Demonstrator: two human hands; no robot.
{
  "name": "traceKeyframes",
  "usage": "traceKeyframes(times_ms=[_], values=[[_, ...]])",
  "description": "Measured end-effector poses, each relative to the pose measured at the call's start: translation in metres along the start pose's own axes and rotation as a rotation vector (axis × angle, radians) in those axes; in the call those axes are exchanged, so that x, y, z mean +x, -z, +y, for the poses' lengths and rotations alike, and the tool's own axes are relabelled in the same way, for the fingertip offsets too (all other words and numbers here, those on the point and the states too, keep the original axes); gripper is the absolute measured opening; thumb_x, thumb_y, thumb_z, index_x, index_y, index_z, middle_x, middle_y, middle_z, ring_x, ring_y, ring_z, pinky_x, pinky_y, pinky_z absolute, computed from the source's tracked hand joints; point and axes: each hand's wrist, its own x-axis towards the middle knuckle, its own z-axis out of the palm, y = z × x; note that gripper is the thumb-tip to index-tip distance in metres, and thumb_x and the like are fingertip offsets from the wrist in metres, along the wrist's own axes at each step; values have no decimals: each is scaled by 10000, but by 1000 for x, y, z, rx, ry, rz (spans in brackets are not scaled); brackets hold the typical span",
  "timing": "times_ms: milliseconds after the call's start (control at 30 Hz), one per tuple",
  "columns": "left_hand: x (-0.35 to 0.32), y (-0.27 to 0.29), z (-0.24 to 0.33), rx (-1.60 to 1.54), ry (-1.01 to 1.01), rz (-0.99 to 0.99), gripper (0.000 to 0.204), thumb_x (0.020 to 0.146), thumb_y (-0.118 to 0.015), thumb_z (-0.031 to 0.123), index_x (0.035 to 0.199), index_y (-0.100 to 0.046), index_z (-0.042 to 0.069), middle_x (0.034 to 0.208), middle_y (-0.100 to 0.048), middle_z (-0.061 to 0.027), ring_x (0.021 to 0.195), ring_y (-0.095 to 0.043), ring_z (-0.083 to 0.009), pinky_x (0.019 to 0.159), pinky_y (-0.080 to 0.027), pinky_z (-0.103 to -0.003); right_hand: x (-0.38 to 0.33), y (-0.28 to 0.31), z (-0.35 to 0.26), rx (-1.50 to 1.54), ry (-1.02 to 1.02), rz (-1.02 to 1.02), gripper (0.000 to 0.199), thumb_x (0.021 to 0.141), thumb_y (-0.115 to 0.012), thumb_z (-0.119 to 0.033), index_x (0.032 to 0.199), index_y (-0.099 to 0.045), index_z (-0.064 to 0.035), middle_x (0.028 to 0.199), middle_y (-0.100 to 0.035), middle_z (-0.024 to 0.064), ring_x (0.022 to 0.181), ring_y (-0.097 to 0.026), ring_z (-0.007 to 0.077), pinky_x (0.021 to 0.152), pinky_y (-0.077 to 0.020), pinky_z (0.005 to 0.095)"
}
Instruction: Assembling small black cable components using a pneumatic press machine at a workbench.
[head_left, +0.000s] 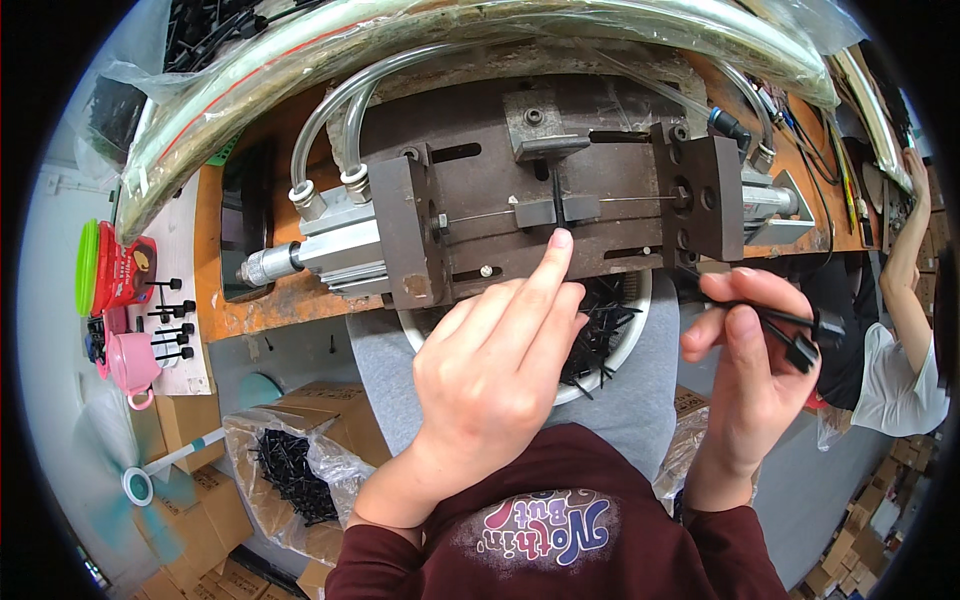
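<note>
My left hand [492, 362] reaches over the front of a dark metal fixture [500, 180], its index finger stretched out and the other fingers loosely bent. That fingertip is at the lower end of a thin black rod [558, 200], which stands between two small grey jaw blocks [537, 214]. Nothing is gripped in this hand. To the right, my right hand [745, 375] is closed around a few black rods with thick heads [800, 350], the heads pointing to the right. Its fingers partly hide the shafts.
Air cylinders [340, 250] with clear hoses flank the fixture on a wooden bench [262, 318]. A white tub [632, 335] of black rods sits on my lap. More rods fill a lined carton [295, 470] at lower left. A fan [137, 486] stands left; another person [900, 370] is at right.
</note>
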Motion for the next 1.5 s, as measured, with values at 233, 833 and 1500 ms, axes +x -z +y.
traceKeyframes(times_ms=[233,833,1500], values=[[11,5,6,126,26,-89,263,727,-821,107,955,-724,19,1184,-720,-109,677,-653,-174,598,-484,-277,-1,12,-6,-792,523,-97,325,714,-859,-38,1017,-745,-70,1037,-735,115,863,-699,208,729,-559,294],[0,32,18,-487,102,-43,343,638,-897,80,955,-772,34,980,-745,-93,799,-712,-215,679,-576,-302,5,-2,13,-930,788,-163,500,689,-837,-39,1169,-699,-3,1101,-673,117,853,-672,217,674,-556,318],[22,28,5,-49,79,-213,298,723,-837,102,995,-735,39,1188,-723,-114,726,-695,-162,646,-522,-260,10,-2,0,-687,491,-306,341,681,-819,33,1008,-723,6,1253,-631,214,961,-706,291,818,-599,349]])
